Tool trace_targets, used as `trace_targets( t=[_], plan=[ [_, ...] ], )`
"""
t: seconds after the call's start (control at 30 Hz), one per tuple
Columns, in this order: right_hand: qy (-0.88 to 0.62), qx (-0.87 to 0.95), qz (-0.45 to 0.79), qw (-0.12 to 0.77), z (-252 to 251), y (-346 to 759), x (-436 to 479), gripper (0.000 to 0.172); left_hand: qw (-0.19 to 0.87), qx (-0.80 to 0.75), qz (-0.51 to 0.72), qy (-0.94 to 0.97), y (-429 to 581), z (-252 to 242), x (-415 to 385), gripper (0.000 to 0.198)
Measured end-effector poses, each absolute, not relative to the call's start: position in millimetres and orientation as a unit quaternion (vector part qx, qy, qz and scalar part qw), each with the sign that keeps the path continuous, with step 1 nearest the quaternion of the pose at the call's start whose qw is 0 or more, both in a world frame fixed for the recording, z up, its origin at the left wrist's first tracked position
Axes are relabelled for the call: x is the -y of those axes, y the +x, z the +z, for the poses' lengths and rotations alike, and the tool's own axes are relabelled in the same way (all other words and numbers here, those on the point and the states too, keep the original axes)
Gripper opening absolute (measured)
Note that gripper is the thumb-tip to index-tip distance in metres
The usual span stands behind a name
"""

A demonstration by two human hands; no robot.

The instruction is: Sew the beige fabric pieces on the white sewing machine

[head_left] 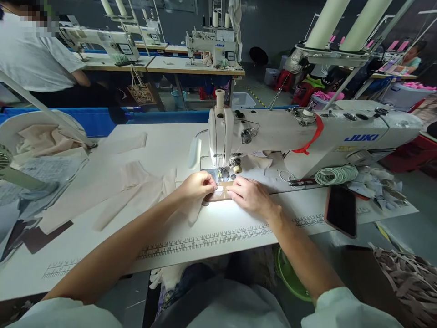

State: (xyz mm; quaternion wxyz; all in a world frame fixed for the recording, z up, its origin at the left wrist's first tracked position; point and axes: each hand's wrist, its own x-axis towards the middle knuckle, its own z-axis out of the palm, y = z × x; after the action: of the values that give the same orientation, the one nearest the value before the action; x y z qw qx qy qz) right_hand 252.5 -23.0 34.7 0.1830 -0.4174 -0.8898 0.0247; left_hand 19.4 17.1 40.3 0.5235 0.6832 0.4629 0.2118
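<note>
At the needle of the white sewing machine (223,150), a brown piece of fabric (221,197) lies flat with a small white label (219,190) on it. My left hand (200,186) is closed in a pinch at the label's left side. From the right, my right hand (251,196) has its curled fingertips pressed together on the brown fabric. The needle and presser foot are just beyond the fingers. Pale beige fabric pieces (136,187) spread over the table left of my left hand, partly under the forearm.
A printed ruler (205,240) runs along the table's front edge. A dark phone (341,210), a coil of pale green cord (336,175) and fabric scraps (378,189) lie at right. A fan (20,175) stands at left. Another person (41,59) sits beyond.
</note>
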Motion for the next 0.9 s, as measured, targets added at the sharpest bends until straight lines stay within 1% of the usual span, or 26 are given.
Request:
trace_targets(
  t=[0.1,0.23,0.3,0.47,0.6,0.67,0.83,0.9],
  plan=[
    [-0.419,0.888,0.026,0.186,35,252,23,0.031,0.512,-0.457,0.211,0.696,16,40,-20,0.026],
    [-0.424,0.884,0.029,0.194,34,251,23,0.031,0.443,-0.452,0.216,0.743,12,40,-27,0.025],
    [-0.428,0.88,0.035,0.201,34,251,23,0.03,0.428,-0.45,0.214,0.754,11,40,-30,0.024],
    [-0.428,0.88,0.038,0.203,33,252,23,0.029,0.471,-0.432,0.184,0.747,9,44,-39,0.02],
    [-0.396,0.896,0.041,0.198,33,253,22,0.033,0.49,-0.429,0.173,0.739,9,47,-44,0.02],
    [-0.383,0.9,0.042,0.201,34,253,23,0.033,0.486,-0.447,0.193,0.725,10,46,-42,0.022],
    [-0.385,0.9,0.034,0.203,36,251,26,0.029,0.467,-0.512,0.294,0.658,13,40,-21,0.025],
    [-0.393,0.898,0.024,0.197,36,249,27,0.03,0.462,-0.52,0.312,0.647,12,37,-12,0.027]
  ],
)
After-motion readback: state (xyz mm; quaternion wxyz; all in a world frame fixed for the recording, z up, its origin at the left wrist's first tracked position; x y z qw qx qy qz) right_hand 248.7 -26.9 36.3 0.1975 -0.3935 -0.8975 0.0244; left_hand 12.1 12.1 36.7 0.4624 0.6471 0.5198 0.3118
